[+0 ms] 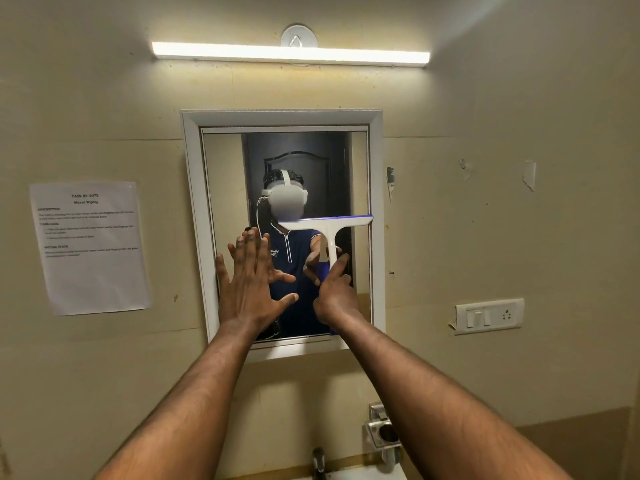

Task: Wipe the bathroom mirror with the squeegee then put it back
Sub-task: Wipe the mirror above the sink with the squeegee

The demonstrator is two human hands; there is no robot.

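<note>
A white-framed mirror (376,209) hangs on the beige wall straight ahead. A white squeegee (327,225) with a blue-edged blade lies against the glass, blade level at mid-height on the right half, handle pointing down. My right hand (334,292) grips that handle, forefinger stretched up along it. My left hand (251,285) is pressed flat on the lower left of the glass, fingers spread, holding nothing. The glass reflects a person wearing a headset.
A paper notice (90,245) is taped to the wall left of the mirror. A switch and socket plate (488,315) sits to the right. A tube light (291,54) glows above. A metal holder (382,433) and a tap (318,459) lie below.
</note>
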